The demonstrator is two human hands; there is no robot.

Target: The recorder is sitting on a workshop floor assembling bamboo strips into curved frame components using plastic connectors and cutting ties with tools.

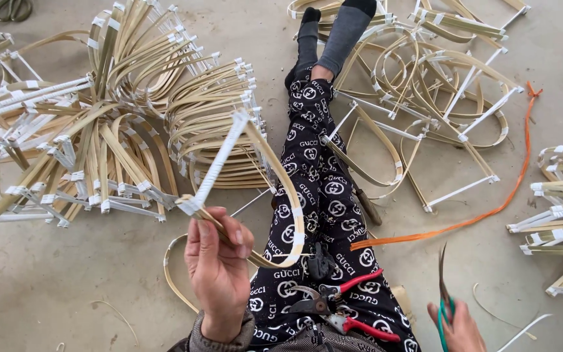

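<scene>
Head view: I sit on the floor (66, 274).
Left hand (217, 274): I grip a bent bamboo frame (265, 169), raised over my lap.
Right hand (457, 329): I clasp green-handled scissors (444, 293).
Lap: red-handled pruning shears (337, 306).

Bent bamboo frame (265, 176), white-wrapped bar, held upright; scissors (444, 293) blades up

Left hand (219, 274) grips a bent bamboo frame (275, 176) above patterned trousers (324, 195). Right hand (457, 326) holds green-handled scissors (444, 293), blades up. Red-handled pruners (333, 306) rest on the lap. Frame piles (99, 130) cover the floor (66, 274).
</scene>
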